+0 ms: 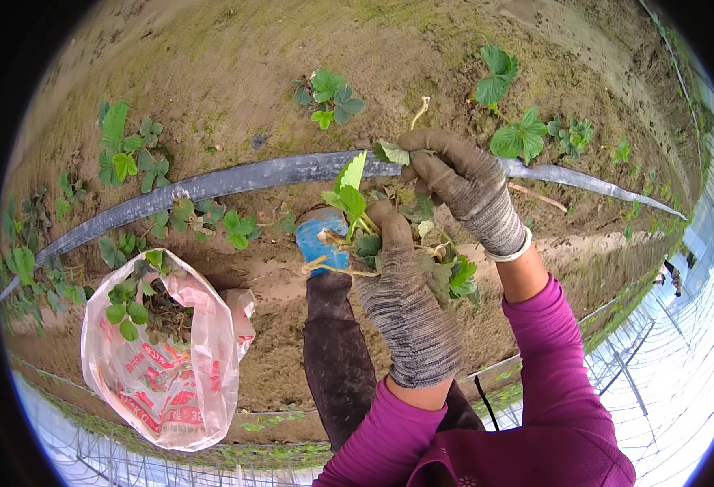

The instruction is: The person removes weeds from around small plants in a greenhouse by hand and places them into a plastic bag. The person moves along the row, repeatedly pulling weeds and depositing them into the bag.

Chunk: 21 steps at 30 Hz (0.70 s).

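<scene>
My left hand (407, 304), in a grey knitted glove, grips a bunch of strawberry leaves and stems. Bright green leaves (352, 192) stick up past its thumb, and a pale dry stem (332, 268) trails out to the left. Just above and to the right, my right hand (463, 176) wears a soiled matching glove. Its fingers pinch a strawberry leaf (393, 153) that shows its pale underside; a thin dry stalk (421, 111) rises beside the fingertips. More strawberry foliage (461, 277) shows behind my left wrist, partly hidden.
A plastic bag (104, 371) with red printing stands at left, its mouth wide and plant cuttings inside. A flat grey drip hose (259, 175) crosses the soil bed. Strawberry plants (332, 97) grow along both sides. My blue-covered foot (314, 234) is beneath my hands. Greenhouse framing (631, 359) curves at right.
</scene>
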Each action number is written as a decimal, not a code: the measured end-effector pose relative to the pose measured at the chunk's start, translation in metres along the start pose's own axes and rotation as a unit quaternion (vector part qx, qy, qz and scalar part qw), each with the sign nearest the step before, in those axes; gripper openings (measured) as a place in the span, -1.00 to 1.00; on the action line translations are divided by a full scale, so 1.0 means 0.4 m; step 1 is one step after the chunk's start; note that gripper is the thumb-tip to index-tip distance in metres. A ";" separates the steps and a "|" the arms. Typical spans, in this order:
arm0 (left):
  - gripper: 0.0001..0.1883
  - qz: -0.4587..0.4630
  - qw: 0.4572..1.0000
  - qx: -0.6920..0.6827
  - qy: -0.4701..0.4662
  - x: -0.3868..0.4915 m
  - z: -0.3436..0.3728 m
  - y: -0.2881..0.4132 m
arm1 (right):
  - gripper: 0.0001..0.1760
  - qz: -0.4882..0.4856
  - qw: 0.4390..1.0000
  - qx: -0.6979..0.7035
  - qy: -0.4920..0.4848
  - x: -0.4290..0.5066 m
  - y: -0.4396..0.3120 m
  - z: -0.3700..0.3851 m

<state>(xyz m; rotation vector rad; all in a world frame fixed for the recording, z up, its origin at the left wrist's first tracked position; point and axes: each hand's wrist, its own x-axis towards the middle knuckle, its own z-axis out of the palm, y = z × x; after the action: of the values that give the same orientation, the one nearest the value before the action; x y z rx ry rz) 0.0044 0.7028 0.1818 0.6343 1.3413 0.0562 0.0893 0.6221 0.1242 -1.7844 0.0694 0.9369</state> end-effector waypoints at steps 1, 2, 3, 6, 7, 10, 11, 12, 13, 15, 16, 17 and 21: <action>-0.58 -0.025 0.999 -0.042 0.021 0.003 0.010 0.001 | -0.71 -0.042 0.998 -0.014 -0.037 -0.030 -0.011 -0.012; -0.60 -0.032 0.997 -0.055 -0.033 0.011 0.005 -0.008 | -0.70 -0.104 0.991 -0.063 -0.052 -0.059 -0.010 -0.022; -0.61 -0.043 0.993 -0.067 -0.090 0.019 0.007 -0.012 | -0.69 -0.164 0.978 -0.114 -0.064 -0.086 -0.005 -0.036; -0.61 -0.140 0.979 -0.031 -0.144 -0.005 0.035 -0.001 | -0.66 -0.219 0.957 -0.170 -0.090 -0.121 -0.007 -0.081; -0.60 -0.138 0.980 -0.009 -0.144 -0.008 0.037 -0.009 | -0.65 -0.216 0.956 -0.172 -0.094 -0.131 -0.008 -0.098; -0.64 -0.160 0.972 -0.037 -0.170 -0.017 0.055 -0.018 | -0.62 -0.133 0.979 -0.039 -0.148 -0.161 0.025 -0.145; -0.63 -0.163 0.973 -0.034 -0.162 -0.023 0.064 -0.031 | -0.61 -0.117 0.981 0.020 -0.156 -0.170 0.030 -0.159; -0.62 -0.162 0.975 -0.032 -0.151 -0.027 0.067 -0.042 | -0.58 -0.096 0.980 0.025 -0.171 -0.175 0.033 -0.178; -0.61 -0.160 0.977 -0.029 -0.139 -0.032 0.072 -0.052 | -0.57 -0.096 0.979 0.032 -0.175 -0.182 0.037 -0.198; -0.61 -0.167 0.977 -0.023 -0.132 -0.046 0.087 -0.068 | -0.55 -0.095 0.977 0.047 -0.183 -0.198 0.048 -0.232; -0.61 -0.171 0.977 -0.019 -0.128 -0.054 0.094 -0.076 | -0.57 -0.137 0.977 0.072 -0.146 -0.202 0.082 -0.235; -0.63 -0.163 0.979 -0.005 -0.120 -0.064 0.103 -0.077 | -0.58 -0.088 0.981 0.150 -0.091 -0.207 0.094 -0.249; -0.82 -0.142 0.981 -0.015 -0.130 -0.070 0.110 -0.122 | -0.67 0.057 0.945 0.275 0.170 -0.176 0.220 -0.334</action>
<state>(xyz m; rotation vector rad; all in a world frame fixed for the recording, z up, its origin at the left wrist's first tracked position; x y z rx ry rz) 0.0221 0.6339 0.1883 0.4031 1.1625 -0.2314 0.0742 0.4481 0.1158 -1.4032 0.6029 0.5984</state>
